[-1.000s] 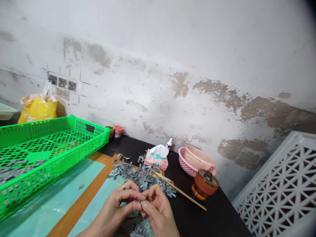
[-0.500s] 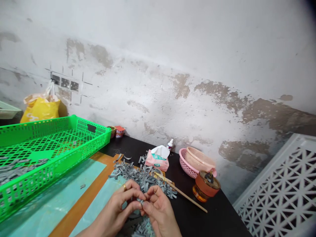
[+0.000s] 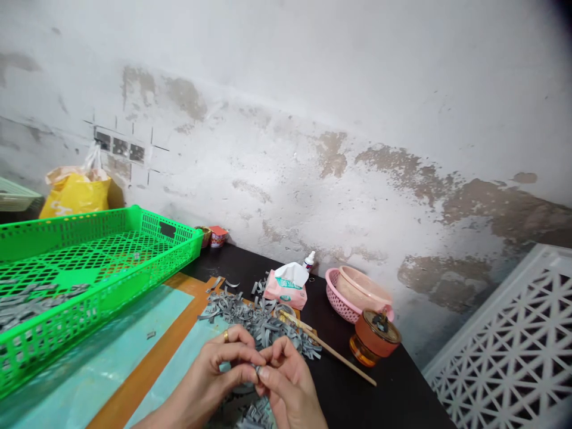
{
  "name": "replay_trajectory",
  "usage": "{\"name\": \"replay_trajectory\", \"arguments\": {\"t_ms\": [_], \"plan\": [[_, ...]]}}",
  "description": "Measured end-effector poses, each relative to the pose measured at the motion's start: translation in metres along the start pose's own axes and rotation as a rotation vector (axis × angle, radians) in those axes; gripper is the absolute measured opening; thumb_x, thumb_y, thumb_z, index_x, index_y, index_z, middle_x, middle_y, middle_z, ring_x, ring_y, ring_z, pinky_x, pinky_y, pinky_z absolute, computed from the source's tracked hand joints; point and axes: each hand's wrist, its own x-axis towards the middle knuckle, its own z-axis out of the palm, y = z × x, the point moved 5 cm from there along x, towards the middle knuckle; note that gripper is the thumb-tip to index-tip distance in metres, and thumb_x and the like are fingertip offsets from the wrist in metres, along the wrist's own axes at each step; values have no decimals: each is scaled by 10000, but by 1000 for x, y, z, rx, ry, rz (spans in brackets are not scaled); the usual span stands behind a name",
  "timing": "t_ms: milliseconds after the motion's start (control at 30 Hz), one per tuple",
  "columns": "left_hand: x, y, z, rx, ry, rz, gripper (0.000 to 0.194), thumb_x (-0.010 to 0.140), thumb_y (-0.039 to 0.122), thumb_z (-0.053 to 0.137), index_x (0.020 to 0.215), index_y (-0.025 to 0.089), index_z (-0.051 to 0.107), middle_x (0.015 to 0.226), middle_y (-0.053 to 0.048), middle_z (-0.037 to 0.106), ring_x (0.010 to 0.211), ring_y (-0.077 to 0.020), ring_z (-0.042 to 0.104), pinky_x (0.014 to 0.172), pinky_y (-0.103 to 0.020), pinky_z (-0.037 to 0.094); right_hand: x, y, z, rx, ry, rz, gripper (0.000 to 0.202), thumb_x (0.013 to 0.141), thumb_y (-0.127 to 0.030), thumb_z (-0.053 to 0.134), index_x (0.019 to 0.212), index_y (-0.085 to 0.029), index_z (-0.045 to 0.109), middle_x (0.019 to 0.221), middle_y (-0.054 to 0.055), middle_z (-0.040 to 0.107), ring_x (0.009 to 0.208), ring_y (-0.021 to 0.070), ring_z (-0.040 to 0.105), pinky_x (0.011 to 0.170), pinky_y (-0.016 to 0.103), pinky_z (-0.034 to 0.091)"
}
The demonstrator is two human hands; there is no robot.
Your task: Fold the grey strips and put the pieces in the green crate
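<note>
we are pinching a small grey piece between the fingertips of both hands: our left hand and our right hand are meeting at the near side of the black desk, and the fingers are covering most of it. with so little showing, we are risking a slip: a loosening pinch could be dropping the piece among the loose grey bits lying just below, where we would be struggling to pick it out. we are also working close to the far heap of curled grey strips, so a stray knuckle could be scattering them or nudging the pale wooden stick, whose far end is lying over the heap.

as for containers, on the left the bright green openwork plastic crate is holding flat grey strips, which are gathering in its near part. by the stick's far end a small clear round tub is sitting; we cannot tell its contents. on the right, a pink openwork plastic basket is carrying a peach-coloured bowl; just nearer, an amber glass jar with a dark top is standing.
</note>
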Motion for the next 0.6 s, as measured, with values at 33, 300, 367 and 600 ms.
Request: {"name": "replay_trajectory", "arguments": {"t_ms": [33,300,367,600], "plan": [[1,0,-1,2,3,-2,149,780,344,733,731,217,794,803,-38,577,772,-208,579,729,-337,450,0,-1,-1,-18,9,-12,385,663,-269,818,764,-210,451,746,-18,608,601,105,488,565,226,358],[1,10,-13,256,82,185,114,811,257,694,708,210,709,817,-27,589,747,-171,567,646,-245,431,-1,-27,-6,-211,38,-140,340,711,-285,797,809,-211,480,795,-17,596,656,112,497,619,232,401],[-3,15,-11,344,76,233,113,844,238,648,767,222,729,810,-27,588,689,-151,556,601,-227,421,-2,-29,-7,-231,39,-144,340,714,-282,797,813,-211,479,790,-15,592,675,118,498,624,233,402],[-4,15,-2,434,-39,217,160,871,210,594,814,223,743,785,-32,617,686,-151,570,582,-226,405,-2,-30,-9,-354,12,-133,317,740,-294,781,835,-199,493,785,-10,601,704,125,517,643,236,403]]}}
